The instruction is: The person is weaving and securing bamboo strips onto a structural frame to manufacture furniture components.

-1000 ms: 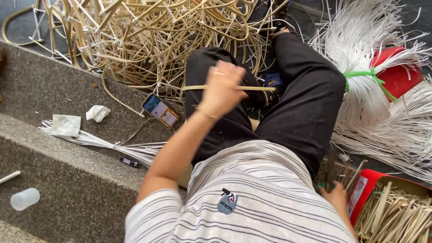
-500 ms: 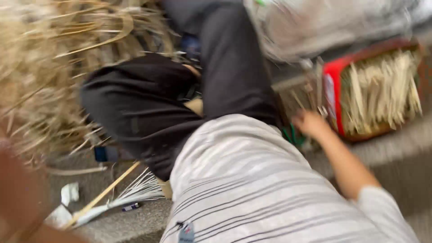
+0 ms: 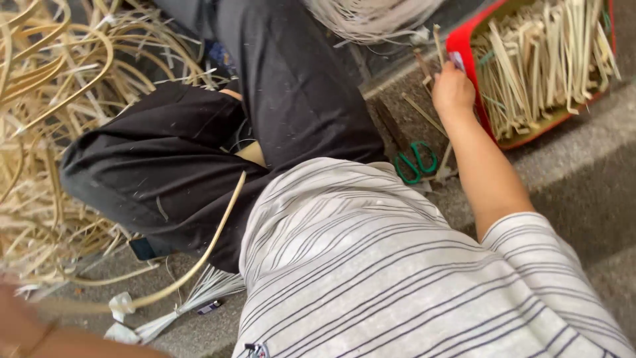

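My right hand (image 3: 453,87) reaches out to the near corner of a red tray (image 3: 464,40) filled with short pale cane sticks (image 3: 543,59). Its fingers are curled at the rim, with something small and pale showing at the fingertips; whether it grips anything is unclear. My left hand (image 3: 16,318) is a blur at the bottom left corner. A long curved cane strip (image 3: 205,252) runs from it up across my black trousers (image 3: 165,166). My striped shirt (image 3: 397,265) fills the lower middle.
A tangled heap of tan cane (image 3: 53,99) lies at the left. Green-handled scissors (image 3: 416,162) rest on the stone step beside my right arm. A bundle of white strips (image 3: 199,292) and a phone (image 3: 142,248) lie under my knee. White fibres (image 3: 371,16) lie at the top.
My view has swung to the right. My left hand dropped from my lap to the lower left with the strip. My right hand went forward to the red tray's corner.
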